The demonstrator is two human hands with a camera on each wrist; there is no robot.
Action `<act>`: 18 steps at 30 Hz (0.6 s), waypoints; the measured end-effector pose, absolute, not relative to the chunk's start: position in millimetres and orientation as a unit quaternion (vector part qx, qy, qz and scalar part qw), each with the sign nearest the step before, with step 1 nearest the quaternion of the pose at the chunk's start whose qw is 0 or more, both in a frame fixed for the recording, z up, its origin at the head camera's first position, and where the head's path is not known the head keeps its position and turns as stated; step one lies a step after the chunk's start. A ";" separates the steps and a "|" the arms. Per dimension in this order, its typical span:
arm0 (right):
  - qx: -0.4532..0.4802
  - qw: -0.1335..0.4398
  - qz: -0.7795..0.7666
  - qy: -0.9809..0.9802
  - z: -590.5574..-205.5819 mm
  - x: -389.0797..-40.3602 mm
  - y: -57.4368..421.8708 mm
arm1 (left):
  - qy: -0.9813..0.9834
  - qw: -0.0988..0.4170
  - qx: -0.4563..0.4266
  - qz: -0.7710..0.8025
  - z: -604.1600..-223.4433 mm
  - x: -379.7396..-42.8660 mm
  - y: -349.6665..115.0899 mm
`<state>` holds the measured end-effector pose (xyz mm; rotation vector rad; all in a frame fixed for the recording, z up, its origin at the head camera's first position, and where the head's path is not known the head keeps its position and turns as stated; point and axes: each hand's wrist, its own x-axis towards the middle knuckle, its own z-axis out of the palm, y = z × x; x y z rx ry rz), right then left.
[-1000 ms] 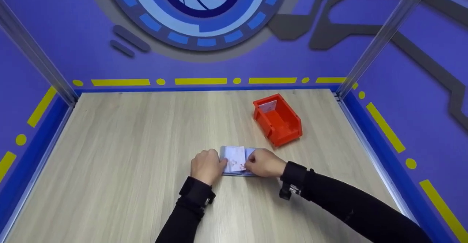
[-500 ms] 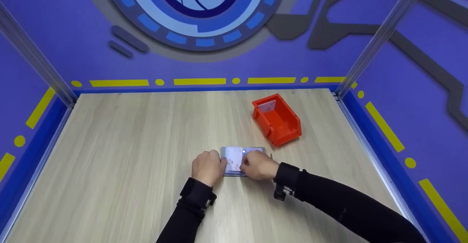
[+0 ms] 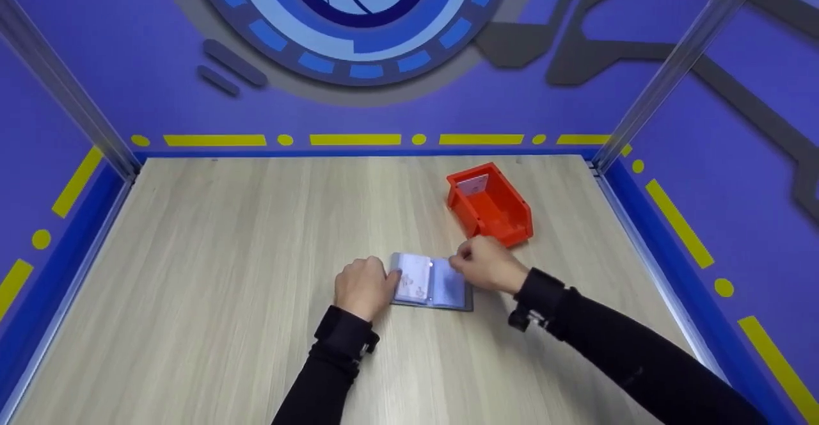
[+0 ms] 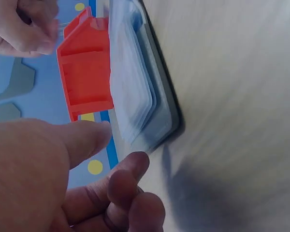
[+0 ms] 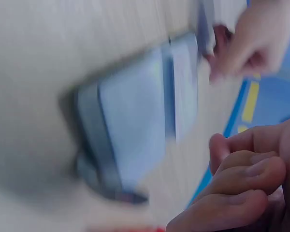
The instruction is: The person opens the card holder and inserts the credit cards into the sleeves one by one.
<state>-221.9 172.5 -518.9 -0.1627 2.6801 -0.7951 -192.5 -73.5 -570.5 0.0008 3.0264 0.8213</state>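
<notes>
A small card album [image 3: 450, 284] with a grey cover lies spread on the table, its clear sleeves showing. Its left page [image 3: 413, 278] has a pale floral print; the right page looks plain blue. The left hand [image 3: 363, 287] rests at the album's left edge, thumb by the page. In the left wrist view its thumb and fingers stand apart near the page corner; contact there is unclear. The right hand [image 3: 487, 264] hovers at the album's upper right corner, fingers loosely curled. Nothing shows between its fingers [image 5: 232, 193] in the right wrist view.
A red plastic bin [image 3: 489, 204] stands just behind the right hand, with a pale printed card [image 3: 472, 185] against its back inner wall. Blue-purple panels enclose the wooden tabletop [image 3: 256, 233] at the back and on both sides.
The right hand first moved left over the album's middle, then swung right and up, away from the left page. The right page is now uncovered. The left hand has stayed at the left edge.
</notes>
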 end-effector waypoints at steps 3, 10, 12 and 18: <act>-0.030 0.169 -0.271 0.947 -517.7 -224.6 186.7 | 0.965 -0.004 -0.001 0.263 -570.8 -192.0 -74.5; -0.002 0.197 -0.238 0.951 -543.1 -213.1 202.5 | 0.962 0.009 0.001 0.273 -575.6 -190.4 -72.8; -0.001 0.178 -0.237 0.955 -546.7 -210.1 205.5 | 0.961 0.010 0.002 0.275 -576.9 -190.6 -71.7; -0.004 0.149 -0.233 0.961 -546.4 -208.4 220.0 | 0.963 0.008 0.008 0.271 -577.9 -191.9 -70.9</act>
